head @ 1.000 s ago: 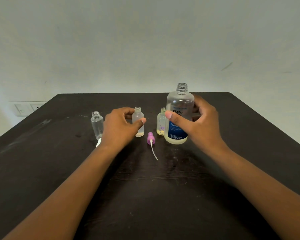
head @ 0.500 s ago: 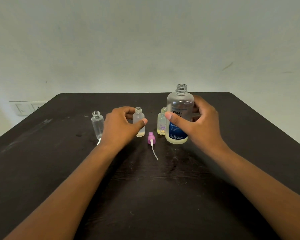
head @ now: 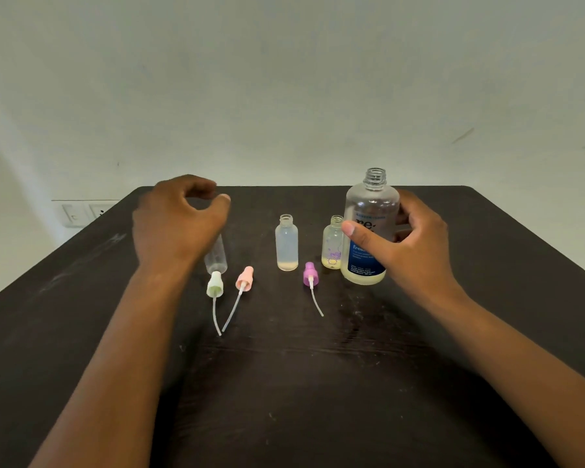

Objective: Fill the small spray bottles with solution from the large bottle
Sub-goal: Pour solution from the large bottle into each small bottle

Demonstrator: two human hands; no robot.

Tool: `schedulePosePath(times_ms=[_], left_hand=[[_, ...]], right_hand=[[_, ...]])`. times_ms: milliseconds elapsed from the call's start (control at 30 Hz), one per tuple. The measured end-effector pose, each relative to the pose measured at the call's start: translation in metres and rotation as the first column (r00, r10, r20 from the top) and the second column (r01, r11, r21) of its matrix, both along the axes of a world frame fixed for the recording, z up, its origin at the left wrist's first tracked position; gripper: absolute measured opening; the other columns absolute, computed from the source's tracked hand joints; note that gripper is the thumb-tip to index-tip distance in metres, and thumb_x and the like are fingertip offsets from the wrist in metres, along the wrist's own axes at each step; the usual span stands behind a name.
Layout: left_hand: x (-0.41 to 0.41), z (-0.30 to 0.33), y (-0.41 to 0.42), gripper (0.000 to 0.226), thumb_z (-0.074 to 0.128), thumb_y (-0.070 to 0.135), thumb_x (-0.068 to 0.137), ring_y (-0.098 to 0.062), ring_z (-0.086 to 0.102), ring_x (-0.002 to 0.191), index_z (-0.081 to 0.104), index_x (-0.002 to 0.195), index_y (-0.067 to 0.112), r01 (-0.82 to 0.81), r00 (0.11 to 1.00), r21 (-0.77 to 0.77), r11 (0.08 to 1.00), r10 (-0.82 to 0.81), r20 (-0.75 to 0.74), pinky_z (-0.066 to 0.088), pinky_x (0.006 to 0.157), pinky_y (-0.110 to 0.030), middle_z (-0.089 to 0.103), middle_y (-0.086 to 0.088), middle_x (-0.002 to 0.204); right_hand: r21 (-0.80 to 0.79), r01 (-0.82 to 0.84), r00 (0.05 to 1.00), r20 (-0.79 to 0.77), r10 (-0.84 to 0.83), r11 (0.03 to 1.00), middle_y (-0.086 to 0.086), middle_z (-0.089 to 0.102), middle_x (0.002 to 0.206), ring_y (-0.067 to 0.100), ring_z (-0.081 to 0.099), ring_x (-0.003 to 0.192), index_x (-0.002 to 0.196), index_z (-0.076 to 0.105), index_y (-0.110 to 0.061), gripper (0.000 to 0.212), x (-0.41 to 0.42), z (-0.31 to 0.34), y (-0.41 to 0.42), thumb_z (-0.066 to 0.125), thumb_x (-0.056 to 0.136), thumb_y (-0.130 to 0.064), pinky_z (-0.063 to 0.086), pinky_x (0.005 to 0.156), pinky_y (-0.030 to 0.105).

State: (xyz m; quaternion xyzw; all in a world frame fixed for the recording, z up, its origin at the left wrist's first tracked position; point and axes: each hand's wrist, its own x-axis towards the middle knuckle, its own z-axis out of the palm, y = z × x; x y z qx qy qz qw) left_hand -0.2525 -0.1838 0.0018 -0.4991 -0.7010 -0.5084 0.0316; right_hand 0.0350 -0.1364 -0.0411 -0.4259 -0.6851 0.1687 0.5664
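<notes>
My left hand (head: 178, 224) has let go of the frosted small bottle (head: 286, 243) and lifted toward ten o'clock; it now hovers with fingers loosely curled, holding nothing, above the clear small bottle (head: 216, 254). That uncovers the white sprayer (head: 215, 284) and pink sprayer (head: 245, 279). My right hand (head: 407, 243) still grips the large bottle (head: 368, 231), uncapped and upright at two o'clock on the table (head: 318, 383). The yellowish small bottle (head: 332, 242) stands beside it, the purple sprayer (head: 309, 274) just in front.
</notes>
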Motion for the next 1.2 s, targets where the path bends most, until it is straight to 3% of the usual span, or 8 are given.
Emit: schedulePosePath(times_ms=[133, 233, 367, 633, 767, 967, 1100, 1200], left_hand=[[-0.024, 0.002, -0.002, 0.059, 0.071, 0.072, 0.084, -0.015, 0.068, 0.099, 0.074, 0.124, 0.028, -0.014, 1.0, -0.195, 0.981, 0.011, -0.02, 0.05, 0.085, -0.036, 0.074, 0.011, 0.121], [-0.037, 0.0, 0.0, 0.069, 0.072, 0.08, 0.076, -0.015, 0.074, 0.071, 0.073, 0.122, 0.028, 0.064, 0.998, -0.38, 0.923, -0.053, 0.038, 0.056, 0.073, -0.034, 0.076, 0.008, 0.111], [-0.045, -0.008, 0.006, 0.047, 0.087, 0.062, 0.072, -0.011, 0.069, 0.055, 0.078, 0.102, 0.028, 0.219, 0.972, -0.466, 0.857, -0.149, 0.183, 0.043, 0.049, -0.023, 0.08, 0.006, 0.095], [-0.046, -0.013, 0.013, 0.031, 0.096, 0.039, 0.071, -0.015, 0.075, 0.064, 0.08, 0.09, 0.02, 0.245, 0.964, -0.481, 0.842, -0.159, 0.213, 0.048, 0.057, -0.029, 0.08, -0.003, 0.075], [-0.046, -0.015, 0.012, 0.031, 0.094, 0.044, 0.074, -0.016, 0.074, 0.065, 0.08, 0.091, 0.021, 0.217, 0.97, -0.387, 0.896, -0.155, 0.186, 0.06, 0.065, -0.039, 0.079, -0.003, 0.075], [-0.025, -0.013, 0.018, 0.043, 0.086, 0.06, 0.077, -0.006, 0.071, 0.079, 0.078, 0.097, 0.023, 0.182, 0.977, 0.008, 0.983, -0.181, 0.113, 0.053, 0.073, -0.028, 0.075, 0.01, 0.084], [0.009, -0.012, 0.017, 0.035, 0.085, 0.057, 0.081, 0.002, 0.063, 0.068, 0.079, 0.093, 0.024, 0.297, 0.933, 0.212, 0.931, -0.33, 0.142, 0.049, 0.069, -0.022, 0.072, 0.015, 0.076], [0.035, -0.017, 0.012, 0.034, 0.084, 0.054, 0.082, 0.0, 0.054, 0.061, 0.081, 0.096, 0.024, 0.439, 0.865, 0.254, 0.862, -0.482, 0.141, 0.044, 0.059, -0.022, 0.073, 0.015, 0.076]], right_hand=[[0.005, -0.013, 1.0, -0.009, 0.013, 1.0, -0.016, 0.075, 0.105, 0.002, 0.071, 0.095, 0.117, 0.07, -0.028, 0.063, 0.0, 0.0, 0.0, 0.077, 0.071, -0.07, 0.054, 0.072, 0.014], [0.003, -0.013, 1.0, -0.006, 0.013, 1.0, -0.015, 0.074, 0.108, 0.002, 0.071, 0.096, 0.12, 0.07, -0.028, 0.066, 0.0, 0.0, 0.0, 0.076, 0.071, -0.071, 0.051, 0.071, 0.012], [-0.003, -0.026, 1.0, -0.009, 0.026, 1.0, -0.018, 0.074, 0.107, -0.001, 0.07, 0.095, 0.12, 0.07, -0.028, 0.065, -0.001, 0.0, 0.001, 0.077, 0.071, -0.07, 0.051, 0.07, 0.009], [-0.006, -0.019, 1.0, -0.006, 0.019, 1.0, -0.015, 0.075, 0.107, 0.002, 0.071, 0.096, 0.12, 0.07, -0.027, 0.067, -0.001, 0.0, 0.001, 0.076, 0.07, -0.072, 0.053, 0.072, 0.016], [-0.008, -0.01, 1.0, 0.002, 0.01, 1.0, -0.013, 0.075, 0.109, 0.005, 0.071, 0.097, 0.121, 0.07, -0.027, 0.068, -0.001, -0.001, 0.002, 0.076, 0.07, -0.072, 0.055, 0.074, 0.021], [-0.009, 0.016, 1.0, 0.015, -0.016, 1.0, -0.013, 0.075, 0.109, 0.005, 0.072, 0.097, 0.121, 0.069, -0.028, 0.067, -0.001, -0.001, 0.002, 0.076, 0.071, -0.072, 0.06, 0.076, 0.027], [0.009, 0.048, 0.999, 0.021, -0.048, 0.999, -0.014, 0.074, 0.106, 0.006, 0.072, 0.095, 0.116, 0.068, -0.029, 0.062, -0.001, 0.0, 0.0, 0.077, 0.072, -0.071, 0.063, 0.076, 0.033], [0.045, 0.093, 0.995, 0.042, -0.095, 0.995, -0.015, 0.072, 0.104, 0.006, 0.07, 0.094, 0.113, 0.067, -0.032, 0.059, 0.0, 0.001, 0.0, 0.077, 0.072, -0.073, 0.062, 0.077, 0.037]])
